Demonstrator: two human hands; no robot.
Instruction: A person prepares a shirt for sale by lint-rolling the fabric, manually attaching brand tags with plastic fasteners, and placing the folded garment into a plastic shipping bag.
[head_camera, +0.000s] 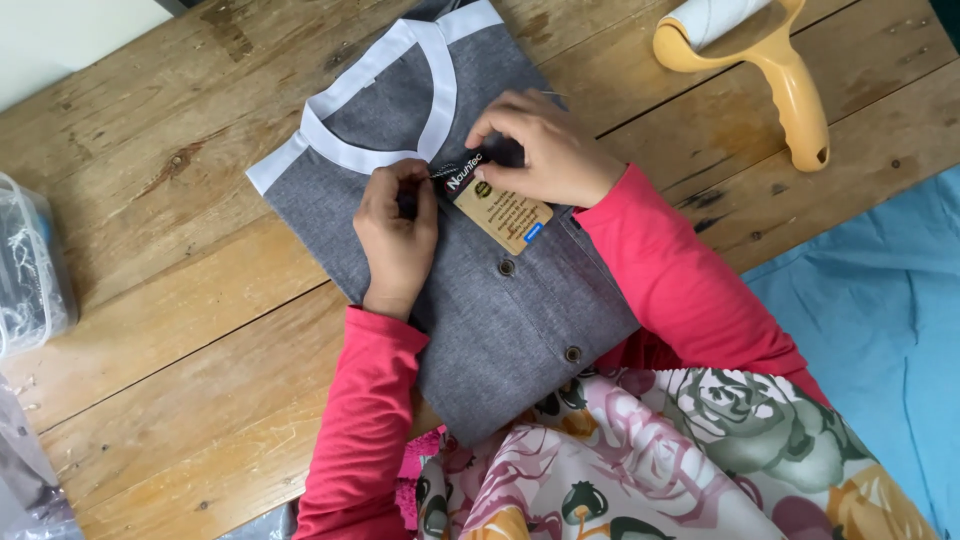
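Note:
A folded grey shirt (500, 310) with a white collar trim and dark buttons lies on the wooden table (170, 330). A tan cardboard hang tag (505, 213) with a black top rests on the shirt just below the collar. My left hand (397, 232) pinches the tag's thin string near the collar point, fingers curled. My right hand (540, 150) presses down at the top of the tag, fingertips on its black end. Both arms wear red sleeves.
A yellow-handled lint roller (780, 70) lies at the far right of the table. A clear plastic container (30, 270) stands at the left edge. Blue cloth (880, 320) covers the right side, and a floral fabric (680, 460) lies over my lap.

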